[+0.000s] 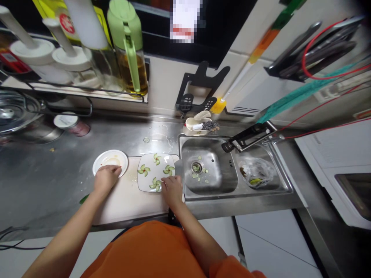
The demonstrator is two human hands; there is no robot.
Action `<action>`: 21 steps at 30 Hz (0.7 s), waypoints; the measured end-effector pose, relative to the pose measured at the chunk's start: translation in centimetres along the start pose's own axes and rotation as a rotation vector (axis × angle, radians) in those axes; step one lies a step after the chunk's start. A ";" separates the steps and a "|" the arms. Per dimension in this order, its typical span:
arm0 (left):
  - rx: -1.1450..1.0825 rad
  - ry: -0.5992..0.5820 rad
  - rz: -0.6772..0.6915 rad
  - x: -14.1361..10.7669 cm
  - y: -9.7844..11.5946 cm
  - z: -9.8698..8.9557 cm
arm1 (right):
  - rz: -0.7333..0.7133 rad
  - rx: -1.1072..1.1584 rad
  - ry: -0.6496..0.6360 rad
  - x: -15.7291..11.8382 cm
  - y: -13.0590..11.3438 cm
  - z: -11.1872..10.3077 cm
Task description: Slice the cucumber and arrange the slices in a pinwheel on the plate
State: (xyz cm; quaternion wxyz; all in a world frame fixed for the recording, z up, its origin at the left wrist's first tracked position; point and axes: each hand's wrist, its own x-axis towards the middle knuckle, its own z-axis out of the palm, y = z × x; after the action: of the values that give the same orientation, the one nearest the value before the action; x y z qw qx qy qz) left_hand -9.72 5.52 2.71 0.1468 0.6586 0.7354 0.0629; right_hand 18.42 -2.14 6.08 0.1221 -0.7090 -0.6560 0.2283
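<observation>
My left hand [106, 179] is closed over the near rim of a small round white plate [97, 159], thumb and forefinger pinched together. A tiny red speck shows by its fingertips, too small to name. On a squarish white plate [153, 169] lie several pinwheels of green-edged cucumber slices with red centres. My right hand [173, 190] rests over that plate's lower right corner, fingers curled and fingertips beside the near cucumber pinwheel [155, 184]. Whatever it pinches is hidden. Beneath the square plate is a pale cutting board [136, 204].
To the right is a steel sink [216, 175] with cucumber slices round its drain, under a black faucet [242, 139]. A plastic bag [257, 172] lies in the second basin. An oil bottle [130, 50] stands on the rack; a pot [37, 129] is far left.
</observation>
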 end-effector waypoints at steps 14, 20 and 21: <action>-0.205 0.195 0.229 -2.1 3.4 -0.4 | 0.029 -0.029 -0.029 -0.4 0.3 -0.6; -0.355 0.110 0.498 -4.9 8.1 1.8 | 0.018 -0.043 -0.042 -0.7 0.4 -0.3; -0.358 0.090 0.531 -5.2 8.5 2.5 | 0.018 -0.044 -0.046 -0.8 0.3 -0.2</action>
State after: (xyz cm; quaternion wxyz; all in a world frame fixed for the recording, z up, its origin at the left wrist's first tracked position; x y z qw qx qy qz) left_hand -0.39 1.15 3.52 0.2062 0.7878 0.5206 0.2563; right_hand 18.81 -2.95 6.25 0.0892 -0.7118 -0.6573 0.2311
